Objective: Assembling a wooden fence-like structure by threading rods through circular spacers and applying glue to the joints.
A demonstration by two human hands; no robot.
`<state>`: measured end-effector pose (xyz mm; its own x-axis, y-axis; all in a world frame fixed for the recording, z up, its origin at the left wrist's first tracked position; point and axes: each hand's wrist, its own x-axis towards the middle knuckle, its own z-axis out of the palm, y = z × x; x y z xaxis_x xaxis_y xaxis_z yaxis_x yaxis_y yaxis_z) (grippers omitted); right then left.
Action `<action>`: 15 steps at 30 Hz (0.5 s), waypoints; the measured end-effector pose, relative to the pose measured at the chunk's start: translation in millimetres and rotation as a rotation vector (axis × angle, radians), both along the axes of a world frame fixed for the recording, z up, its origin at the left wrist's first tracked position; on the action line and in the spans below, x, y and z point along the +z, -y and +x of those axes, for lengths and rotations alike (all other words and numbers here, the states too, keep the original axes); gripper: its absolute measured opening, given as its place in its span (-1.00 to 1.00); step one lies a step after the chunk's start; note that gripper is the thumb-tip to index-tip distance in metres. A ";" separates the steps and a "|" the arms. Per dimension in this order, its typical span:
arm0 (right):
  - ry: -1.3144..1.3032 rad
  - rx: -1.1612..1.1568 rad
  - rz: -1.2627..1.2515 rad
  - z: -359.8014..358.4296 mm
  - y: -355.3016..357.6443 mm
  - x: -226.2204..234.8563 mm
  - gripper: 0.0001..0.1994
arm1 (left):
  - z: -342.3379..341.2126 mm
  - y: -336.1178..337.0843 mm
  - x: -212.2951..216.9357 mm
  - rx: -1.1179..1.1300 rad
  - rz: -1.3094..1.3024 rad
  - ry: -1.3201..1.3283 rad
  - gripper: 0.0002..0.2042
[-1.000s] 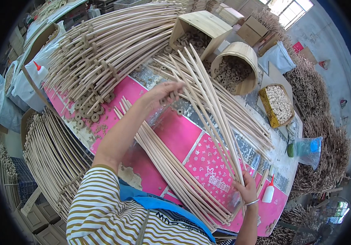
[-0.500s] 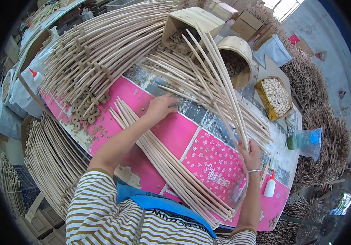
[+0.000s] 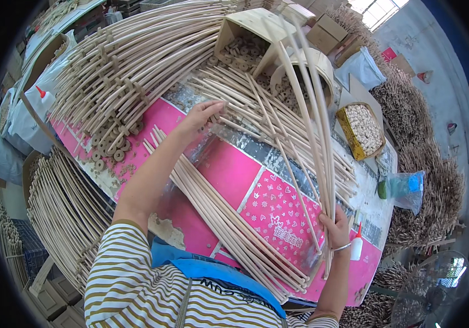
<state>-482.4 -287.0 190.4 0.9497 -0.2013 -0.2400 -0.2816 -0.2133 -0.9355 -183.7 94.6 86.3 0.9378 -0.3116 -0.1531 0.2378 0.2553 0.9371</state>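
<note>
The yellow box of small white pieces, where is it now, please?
In the head view, the yellow box sits right of centre, below and right of the round tub.

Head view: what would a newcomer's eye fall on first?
Probably the bright pink sheeting across the middle, with a bundle of wooden rods lying on it. Next, the big rod stack at upper left, and the long rods the right hand holds, right of centre.

held rods (image 3: pixel 313 136) blurred toward tips, fan (image 3: pixel 435 297) cropped
</note>
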 end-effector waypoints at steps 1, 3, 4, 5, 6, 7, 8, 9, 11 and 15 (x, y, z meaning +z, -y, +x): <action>-0.080 -0.062 0.015 -4.0 1.3 2.2 -0.73 | -0.4 -0.6 1.7 -0.030 -0.017 -0.021 -0.70; -0.059 -0.037 0.026 -10.8 2.4 5.0 -0.80 | -2.3 1.4 3.6 -0.040 -0.085 -0.055 -0.70; -0.056 -0.038 0.014 -13.9 2.5 6.4 -0.82 | -3.2 2.8 4.0 -0.046 -0.156 -0.072 -0.70; -0.044 -0.024 0.014 -16.6 2.7 8.0 -0.84 | -2.7 4.0 4.6 -0.022 -0.146 -0.086 -0.70; -0.050 0.006 -0.025 -18.5 3.5 10.2 -0.79 | -1.9 5.4 5.0 -0.035 -0.151 -0.091 -0.70; -0.066 0.001 -0.036 -21.7 2.4 11.1 -0.79 | -0.1 6.4 5.3 -0.010 -0.190 -0.112 -0.70; -0.066 0.016 -0.029 -25.2 1.1 12.0 -0.73 | 2.4 7.2 5.4 0.006 -0.241 -0.115 -0.71; -0.054 0.035 -0.007 -28.3 -0.4 12.5 -0.67 | 5.6 7.2 5.6 0.019 -0.230 -0.132 -0.71; -0.078 0.052 -0.014 -34.9 -3.6 13.2 -0.62 | 12.7 6.3 5.6 0.016 -0.277 -0.124 -0.74; -0.148 0.111 0.021 -48.2 -10.5 13.0 -0.58 | 24.3 2.6 4.4 0.045 -0.326 -0.194 -0.76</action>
<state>-530.6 -276.5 203.4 0.9199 -0.0903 -0.3817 -0.3922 -0.2314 -0.8903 -159.3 92.0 90.7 0.9151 -0.3325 -0.2283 0.3843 0.5472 0.7436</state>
